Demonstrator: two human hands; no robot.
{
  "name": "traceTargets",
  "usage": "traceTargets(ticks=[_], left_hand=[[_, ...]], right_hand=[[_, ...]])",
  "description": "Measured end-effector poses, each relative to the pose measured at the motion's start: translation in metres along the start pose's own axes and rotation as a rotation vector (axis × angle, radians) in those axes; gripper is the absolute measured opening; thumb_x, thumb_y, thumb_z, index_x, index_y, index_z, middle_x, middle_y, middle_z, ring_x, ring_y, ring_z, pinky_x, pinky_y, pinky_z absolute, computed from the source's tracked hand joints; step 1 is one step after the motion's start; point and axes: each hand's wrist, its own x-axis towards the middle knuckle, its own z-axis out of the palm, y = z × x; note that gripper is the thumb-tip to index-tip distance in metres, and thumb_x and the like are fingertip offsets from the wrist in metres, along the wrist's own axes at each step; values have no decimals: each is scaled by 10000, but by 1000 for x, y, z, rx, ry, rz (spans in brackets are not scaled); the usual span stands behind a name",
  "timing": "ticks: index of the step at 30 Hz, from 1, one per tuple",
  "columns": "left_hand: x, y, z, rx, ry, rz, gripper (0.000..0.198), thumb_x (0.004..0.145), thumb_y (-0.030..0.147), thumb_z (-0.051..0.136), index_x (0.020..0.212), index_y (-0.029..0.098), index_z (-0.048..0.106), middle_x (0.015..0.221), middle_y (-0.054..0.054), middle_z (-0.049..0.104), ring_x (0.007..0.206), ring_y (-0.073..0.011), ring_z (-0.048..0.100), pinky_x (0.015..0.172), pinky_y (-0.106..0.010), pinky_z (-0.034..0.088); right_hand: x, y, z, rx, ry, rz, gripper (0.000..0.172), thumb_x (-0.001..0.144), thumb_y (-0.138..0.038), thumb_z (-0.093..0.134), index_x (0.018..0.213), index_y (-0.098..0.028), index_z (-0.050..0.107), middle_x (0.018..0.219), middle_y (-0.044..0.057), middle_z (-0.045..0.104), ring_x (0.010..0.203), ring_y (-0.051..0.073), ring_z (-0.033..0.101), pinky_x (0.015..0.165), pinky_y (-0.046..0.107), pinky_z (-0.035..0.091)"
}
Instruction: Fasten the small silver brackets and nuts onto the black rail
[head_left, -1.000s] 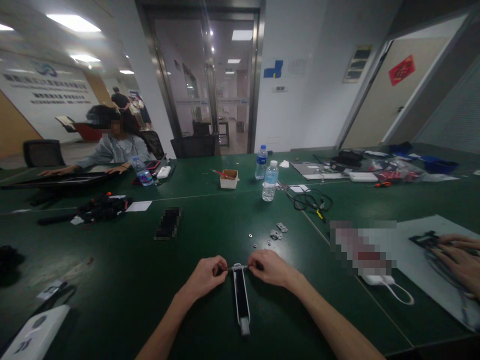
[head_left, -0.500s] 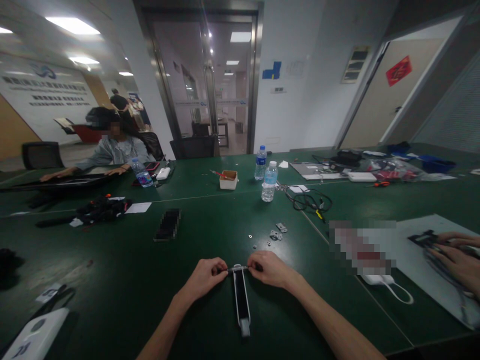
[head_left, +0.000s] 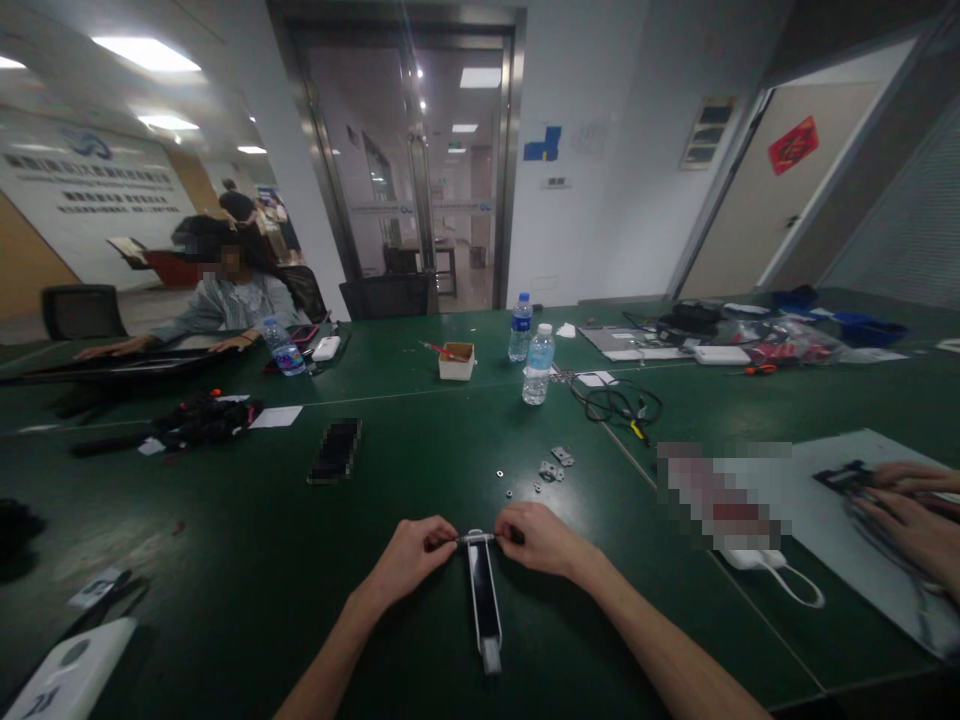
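Note:
A long, narrow white frame with a dark middle (head_left: 484, 590) lies on the green table, its grey-white end piece (head_left: 491, 655) toward me. Across its far end runs a thin metal rod (head_left: 478, 539), sticking out on both sides. My left hand (head_left: 416, 550) pinches the rod's left end between thumb and fingers. At the right end, my right hand (head_left: 541, 538) is closed in a similar pinch; its fingertips partly hide the rod. Beyond my hands lie several small nuts or rings (head_left: 509, 493) and a few flat metal plates with holes (head_left: 553, 470).
A phone (head_left: 335, 450) lies to the left. Farther back stand a small box (head_left: 457, 362) and water bottles (head_left: 538, 370), with black cables (head_left: 616, 400) beside them. At right, another person's hands (head_left: 907, 510) work on a grey mat (head_left: 817, 480). A white device (head_left: 75, 665) is near left.
Almost nothing differs. Both hands keep their pinch at the frame's far end, and the near end of the frame has shifted very slightly to the right.

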Motion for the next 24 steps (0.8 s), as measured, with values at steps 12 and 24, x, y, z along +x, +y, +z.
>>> traceTargets(ticks=[12,24], left_hand=[[3,-8,7,-130,-16,-42,152,889,230,547,976,132,623,867,-35,717,689,-163,679,630,-263,547],[2,-5,2,-104,-50,-45,212,869,305,562,970,140,649,915,-38,706,705,-167,651,646,-264,521]], right_hand=[[1,2,3,19,2,10,103,768,-120,562,807,-181,634,735,6,623,661,132,552,662,229,391],[1,1,1,9,-30,23,102,774,-131,562,824,-172,641,734,3,623,649,121,550,646,209,385]])
